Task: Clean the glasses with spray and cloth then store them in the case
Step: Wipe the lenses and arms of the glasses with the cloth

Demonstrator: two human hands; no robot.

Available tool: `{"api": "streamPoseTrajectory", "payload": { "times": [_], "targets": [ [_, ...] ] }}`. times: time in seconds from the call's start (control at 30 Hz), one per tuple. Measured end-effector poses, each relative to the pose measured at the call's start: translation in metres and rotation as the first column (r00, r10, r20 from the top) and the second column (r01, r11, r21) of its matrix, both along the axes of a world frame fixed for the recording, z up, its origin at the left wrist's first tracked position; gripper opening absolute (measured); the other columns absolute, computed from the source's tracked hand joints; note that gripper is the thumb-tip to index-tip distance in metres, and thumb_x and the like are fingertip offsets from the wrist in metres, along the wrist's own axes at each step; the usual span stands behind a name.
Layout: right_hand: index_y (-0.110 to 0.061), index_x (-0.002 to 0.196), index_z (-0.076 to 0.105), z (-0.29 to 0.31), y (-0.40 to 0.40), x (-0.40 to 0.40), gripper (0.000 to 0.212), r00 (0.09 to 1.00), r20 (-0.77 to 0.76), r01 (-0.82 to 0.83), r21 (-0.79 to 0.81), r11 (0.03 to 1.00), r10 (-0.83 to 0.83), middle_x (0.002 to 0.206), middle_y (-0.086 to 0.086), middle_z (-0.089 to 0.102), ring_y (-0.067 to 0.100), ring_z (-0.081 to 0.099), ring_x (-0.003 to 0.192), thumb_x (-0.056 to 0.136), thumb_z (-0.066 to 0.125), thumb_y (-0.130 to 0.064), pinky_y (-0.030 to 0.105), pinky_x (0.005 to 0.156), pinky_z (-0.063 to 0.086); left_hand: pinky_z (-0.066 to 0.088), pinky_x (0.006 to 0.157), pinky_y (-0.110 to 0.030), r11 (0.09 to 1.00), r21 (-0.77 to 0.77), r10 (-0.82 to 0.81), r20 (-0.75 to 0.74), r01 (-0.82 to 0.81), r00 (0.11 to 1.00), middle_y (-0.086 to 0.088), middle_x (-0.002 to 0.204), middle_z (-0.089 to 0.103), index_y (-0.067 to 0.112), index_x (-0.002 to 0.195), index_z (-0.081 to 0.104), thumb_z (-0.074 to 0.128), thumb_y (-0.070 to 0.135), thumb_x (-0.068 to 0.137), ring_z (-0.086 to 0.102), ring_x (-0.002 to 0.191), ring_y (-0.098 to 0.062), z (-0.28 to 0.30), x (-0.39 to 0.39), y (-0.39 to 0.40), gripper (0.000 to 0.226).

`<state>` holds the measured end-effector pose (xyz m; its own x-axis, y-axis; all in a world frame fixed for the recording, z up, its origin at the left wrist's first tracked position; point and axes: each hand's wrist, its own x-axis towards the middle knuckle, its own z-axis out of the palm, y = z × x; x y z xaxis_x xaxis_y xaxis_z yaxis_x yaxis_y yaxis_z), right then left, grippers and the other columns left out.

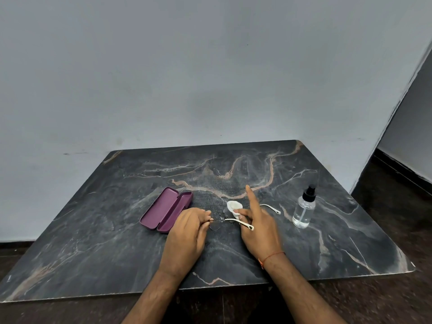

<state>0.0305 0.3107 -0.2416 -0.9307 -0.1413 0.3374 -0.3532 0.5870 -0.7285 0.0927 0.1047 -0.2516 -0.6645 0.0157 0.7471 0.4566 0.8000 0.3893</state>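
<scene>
Just below frame centre the left hand [187, 226] pinches the glasses [224, 219] at their left end, long axis running left-right, while the right hand [257, 226] apparently presses the cloth [234, 208] onto the right lens, index finger raised.

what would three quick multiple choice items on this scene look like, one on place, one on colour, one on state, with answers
1. Where does the spray bottle stand?
A. right of the hands
B. inside the case
C. left of the case

2. What colour is the case?
A. white
B. purple
C. green

3. How is the case?
A. shut
B. open
C. upside down

Answers: 1 A, it stands on the table beyond the right hand. 2 B, shell and lining are purple. 3 B, its lid lies back, while the left hand holds the glasses and the right presses the cloth on them.
</scene>
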Motion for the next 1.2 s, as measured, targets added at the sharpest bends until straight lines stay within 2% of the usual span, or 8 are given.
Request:
{"api": "streamPoseTrajectory", "payload": {
  "times": [0.13,0.27,0.37,0.53,0.7,0.87,1.03,1.2],
  "targets": [
    [-0.057,0.165,0.014,-0.002,0.0,0.0,0.097,0.999,0.025,-0.044,0.013,0.999,0.043,0.118,-0.027,0.078,0.002,0.07,0.117,0.098,0.071,-0.016,0.029,0.095,0.058,0.045,0.105,-0.013,1.0,0.005,0.009,0.009,-0.009,1.0,-0.001,0.111,0.073,0.006,0.107,0.073,0.059,0.021,0.108,0.065,0.108,-0.01,0.002,0.001,0.0,0.02],
    [-0.061,0.16,0.026,-0.005,0.003,0.002,0.094,0.997,0.032,-0.076,-0.034,0.997,0.077,0.1,-0.03,0.079,0.004,0.073,0.088,0.091,0.074,-0.02,0.016,0.079,0.055,0.044,0.104,-0.012,0.999,0.016,0.035,0.017,-0.035,0.999,-0.001,0.11,0.073,0.007,0.107,0.073,0.057,0.023,0.109,0.066,0.105,-0.013,0.001,0.002,0.001,0.022],
    [-0.05,0.16,0.032,-0.004,0.002,0.002,0.085,0.999,-0.001,0.033,0.029,0.999,-0.033,0.094,-0.017,0.081,0.007,0.072,0.085,0.091,0.071,-0.02,0.035,0.081,0.061,0.047,0.1,-0.014,0.999,0.038,0.034,0.031,-0.035,0.999,0.003,0.11,0.073,0.011,0.106,0.071,0.057,0.024,0.109,0.067,0.104,-0.011,0.001,0.003,0.001,0.02],
    [-0.043,0.168,0.025,-0.001,0.0,0.001,0.087,0.996,-0.035,0.079,0.026,0.997,-0.078,0.113,-0.012,0.083,0.018,0.077,0.106,0.099,0.072,-0.02,0.04,0.089,0.062,0.053,0.094,-0.027,1.0,0.019,0.016,0.024,-0.017,1.0,0.002,0.107,0.071,0.01,0.105,0.071,0.058,0.023,0.109,0.067,0.1,-0.014,0.0,0.002,0.002,0.019],
    [-0.065,0.16,0.018,0.001,0.003,0.004,0.099,1.0,0.002,-0.03,-0.095,0.995,0.031,0.105,-0.048,0.07,-0.018,0.068,0.101,0.096,0.078,-0.02,0.007,0.086,0.052,0.053,0.093,-0.029,1.0,0.01,0.027,0.029,-0.027,0.999,0.002,0.105,0.07,0.011,0.101,0.07,0.058,0.025,0.109,0.066,0.1,-0.014,0.001,0.001,0.002,0.02],
    [-0.06,0.16,0.03,0.003,-0.002,0.018,0.087,0.994,-0.053,-0.108,-0.229,0.968,0.098,0.105,-0.032,0.079,-0.009,0.074,0.102,0.093,0.073,-0.027,0.011,0.091,0.054,0.051,0.095,-0.025,0.999,0.001,0.047,0.027,-0.047,0.999,0.004,0.106,0.07,0.012,0.103,0.07,0.058,0.025,0.109,0.065,0.101,-0.013,0.001,0.0,0.003,0.019],
    [-0.057,0.161,0.03,0.001,-0.019,0.03,0.077,0.994,-0.099,-0.061,-0.116,0.991,0.049,0.089,-0.016,0.076,0.001,0.064,0.079,0.094,0.062,-0.039,0.03,0.078,0.059,0.052,0.093,-0.029,0.999,-0.024,0.041,0.028,-0.04,0.999,0.003,0.105,0.068,0.01,0.104,0.07,0.058,0.025,0.108,0.065,0.098,-0.016,-0.002,-0.002,0.002,0.019],
    [-0.044,0.153,0.052,-0.001,-0.023,0.034,0.061,0.992,-0.118,-0.059,-0.064,0.996,0.051,0.108,-0.012,0.079,0.004,0.067,0.078,0.095,0.065,-0.036,0.022,0.074,0.055,0.052,0.092,-0.031,0.998,-0.017,0.054,0.037,-0.053,0.998,0.002,0.106,0.068,0.01,0.105,0.07,0.056,0.025,0.109,0.066,0.098,-0.017,-0.003,-0.001,0.001,0.022]
  ]
}}
